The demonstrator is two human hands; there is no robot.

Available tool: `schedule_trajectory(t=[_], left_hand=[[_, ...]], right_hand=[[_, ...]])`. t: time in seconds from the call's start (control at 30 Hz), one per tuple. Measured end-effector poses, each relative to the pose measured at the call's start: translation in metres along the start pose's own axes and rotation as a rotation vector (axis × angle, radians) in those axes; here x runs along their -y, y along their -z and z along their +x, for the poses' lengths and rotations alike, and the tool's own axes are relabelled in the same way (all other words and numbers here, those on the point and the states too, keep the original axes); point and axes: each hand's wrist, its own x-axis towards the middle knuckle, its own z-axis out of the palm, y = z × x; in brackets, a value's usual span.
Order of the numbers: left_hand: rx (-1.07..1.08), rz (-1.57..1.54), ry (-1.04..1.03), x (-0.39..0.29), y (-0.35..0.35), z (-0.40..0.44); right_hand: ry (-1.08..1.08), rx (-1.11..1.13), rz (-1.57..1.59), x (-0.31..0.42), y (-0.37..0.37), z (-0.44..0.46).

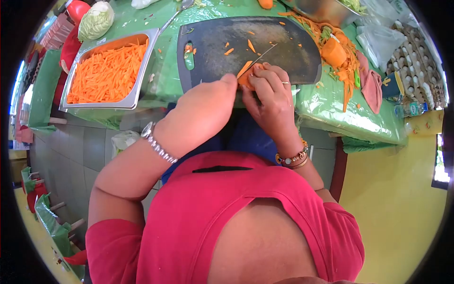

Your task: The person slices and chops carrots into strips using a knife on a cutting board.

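My left hand [202, 108] is closed round the handle of a knife [259, 58], and the handle is hidden in the fist. The thin blade points up and to the right over a dark cutting board [213, 52]. Curled over a piece of carrot [244, 81], my right hand [270, 94] presses it near the board's front edge. The blade lies right against the carrot, beside a cut orange slice. A few small carrot slivers [251, 46] are scattered on the board.
A metal tray [150, 57] of shredded carrot stands left, with a cabbage [96, 21] behind it. Carrot peelings, a thick carrot chunk [334, 52] and a pink cloth [372, 90] lie right. A metal bowl [321, 13] and egg trays [416, 61] are farther back.
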Motion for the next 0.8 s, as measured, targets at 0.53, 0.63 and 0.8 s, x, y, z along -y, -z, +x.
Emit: schedule_trajectory(t=[0.53,0.63,0.8], left_hand=[[0.089,-0.165,0.066,-0.002,0.011,-0.019],[0.156,-0.168,0.104,-0.004,0.015,-0.014],[0.145,-0.152,0.078,-0.001,0.009,-0.007]], right_hand=[[-0.063,0.074,0.074,-0.003,0.008,0.000],[-0.043,0.103,0.081,-0.006,0.009,0.002],[-0.068,0.079,0.088,-0.003,0.008,0.003]])
